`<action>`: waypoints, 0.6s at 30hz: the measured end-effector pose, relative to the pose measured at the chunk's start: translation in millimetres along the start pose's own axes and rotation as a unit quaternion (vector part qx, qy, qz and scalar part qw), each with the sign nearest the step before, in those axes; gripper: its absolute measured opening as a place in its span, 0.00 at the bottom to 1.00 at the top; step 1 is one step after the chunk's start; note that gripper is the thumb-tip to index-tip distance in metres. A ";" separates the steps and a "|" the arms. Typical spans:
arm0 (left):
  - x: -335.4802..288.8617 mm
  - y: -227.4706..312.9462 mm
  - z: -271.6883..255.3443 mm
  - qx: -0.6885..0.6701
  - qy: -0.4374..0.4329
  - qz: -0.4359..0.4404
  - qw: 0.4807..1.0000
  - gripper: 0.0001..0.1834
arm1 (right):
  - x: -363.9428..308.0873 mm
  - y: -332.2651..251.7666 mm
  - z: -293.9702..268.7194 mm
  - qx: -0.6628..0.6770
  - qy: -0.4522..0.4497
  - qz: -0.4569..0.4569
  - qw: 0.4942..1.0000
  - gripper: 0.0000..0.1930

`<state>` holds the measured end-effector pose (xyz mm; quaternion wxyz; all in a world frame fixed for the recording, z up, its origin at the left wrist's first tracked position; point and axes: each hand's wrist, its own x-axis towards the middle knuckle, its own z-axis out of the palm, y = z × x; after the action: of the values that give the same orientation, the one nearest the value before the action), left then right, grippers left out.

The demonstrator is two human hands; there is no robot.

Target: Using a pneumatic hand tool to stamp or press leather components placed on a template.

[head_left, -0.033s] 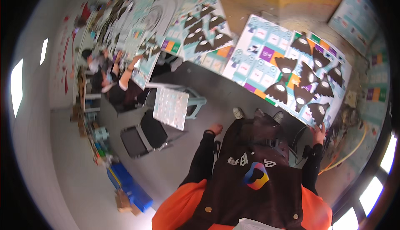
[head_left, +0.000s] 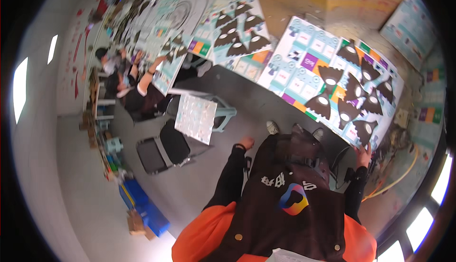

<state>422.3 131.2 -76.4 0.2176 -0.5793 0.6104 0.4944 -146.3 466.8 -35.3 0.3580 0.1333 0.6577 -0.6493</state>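
Observation:
My right hand (head_left: 363,156) is at the near right edge of the table, with thumb and fingers on the lower edge of a dark fan-shaped piece (head_left: 365,130) that has a scalloped rim and a pale oval. Several similar dark pieces (head_left: 329,75) lie partly overlapping on a white printed board (head_left: 297,79) with purple, orange and green blocks. Away from the table, my left hand (head_left: 246,143) hangs low at my side. Its fingers look loosely curled, and nothing shows in them.
More dark pieces lie on another printed sheet (head_left: 254,55) farther left. A folding chair (head_left: 162,148) and a stool topped with a printed board (head_left: 195,118) stand to my left. Beyond them a person (head_left: 135,96) works along the table. A yellow cable (head_left: 401,179) runs at the right.
The view has shifted slightly, so the table and boards appear a little lower and farther right. My right hand stays at the near piece and my left hand still hangs.

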 end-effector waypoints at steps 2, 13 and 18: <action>-0.2 20.0 -8.6 -0.061 0.064 0.025 0.996 0.15 | 3.0 6.1 -7.5 0.006 0.002 -0.015 1.000 0.30; -9.6 -37.9 -5.7 -0.016 0.041 0.209 0.977 0.13 | -13.9 0.5 -24.4 0.061 -0.039 -0.062 0.995 0.27; 2.0 -8.9 7.3 -0.220 0.007 -0.051 0.974 0.13 | -27.6 -23.5 -7.4 0.045 -0.042 -0.046 0.997 0.26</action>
<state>427.8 137.9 -84.2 0.1056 -0.6464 0.4580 0.6010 -144.0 478.9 -0.4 0.3490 0.0919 0.6174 -0.6990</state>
